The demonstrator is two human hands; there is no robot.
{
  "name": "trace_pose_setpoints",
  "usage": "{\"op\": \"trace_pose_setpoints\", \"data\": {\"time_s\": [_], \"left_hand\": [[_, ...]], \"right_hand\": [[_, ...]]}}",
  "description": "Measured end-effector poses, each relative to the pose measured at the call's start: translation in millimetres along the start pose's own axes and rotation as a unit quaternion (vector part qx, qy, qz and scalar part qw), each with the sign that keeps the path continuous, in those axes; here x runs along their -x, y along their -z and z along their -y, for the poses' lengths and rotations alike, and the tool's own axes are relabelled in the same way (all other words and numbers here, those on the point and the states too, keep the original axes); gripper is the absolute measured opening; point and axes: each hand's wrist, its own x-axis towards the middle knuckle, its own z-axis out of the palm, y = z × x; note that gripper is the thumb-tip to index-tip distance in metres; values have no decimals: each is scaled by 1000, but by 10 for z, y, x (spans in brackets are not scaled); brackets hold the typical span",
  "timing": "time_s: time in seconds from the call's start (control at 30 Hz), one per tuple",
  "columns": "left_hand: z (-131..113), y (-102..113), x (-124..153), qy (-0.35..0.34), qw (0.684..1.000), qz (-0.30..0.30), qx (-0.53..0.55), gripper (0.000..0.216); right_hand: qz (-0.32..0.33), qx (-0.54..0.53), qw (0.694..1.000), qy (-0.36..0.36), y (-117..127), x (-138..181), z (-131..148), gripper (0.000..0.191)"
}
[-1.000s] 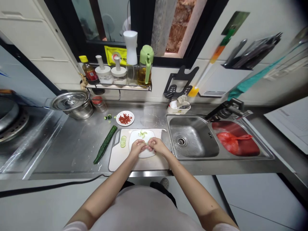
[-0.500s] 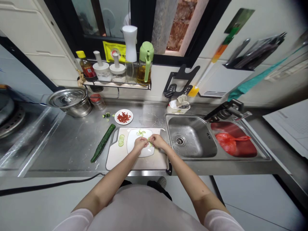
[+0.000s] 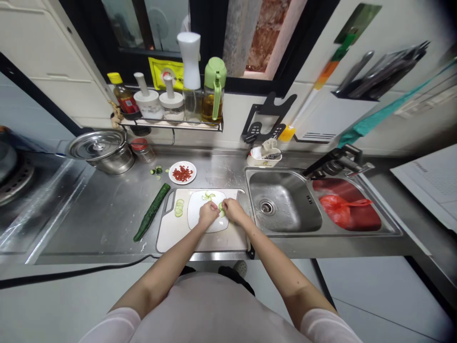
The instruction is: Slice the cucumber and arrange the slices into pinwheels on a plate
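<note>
Both hands are over a white plate (image 3: 195, 220) on the cutting board (image 3: 171, 238). My left hand (image 3: 208, 213) is closed, its fingertips pressed together above the plate's middle; whatever they hold is too small to make out. At the plate's right side, my right hand (image 3: 232, 210) pinches a pale green cucumber slice (image 3: 221, 207). Some folded cucumber slices (image 3: 208, 196) lie at the plate's far edge. To the left, a short row of overlapping cucumber rounds (image 3: 179, 208) rests on the board. A whole cucumber (image 3: 152, 212) lies on the counter beside it.
A small plate of red bits (image 3: 182, 172) stands behind the board, near some cucumber scraps (image 3: 158, 170). A knife handle (image 3: 251, 251) shows at the board's right front corner. The sink (image 3: 285, 202) is to the right; a lidded pot (image 3: 107, 151) stands at the back left.
The hands have moved slightly apart over the plate, and more of the green slice shows by the right fingertips. The view has shifted a little.
</note>
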Motion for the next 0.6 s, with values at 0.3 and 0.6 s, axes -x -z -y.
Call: {"op": "trace_pose_setpoints", "data": {"time_s": [0.3,0.6], "left_hand": [[-22,18,16,-90,986,-36,-139,9],[-44,38,41,-116,979,-28,-165,8]], "right_hand": [[-1,10,1000,-15,7,27,34,24],[-7,-13,1000,-17,-14,31,14,20]]}}
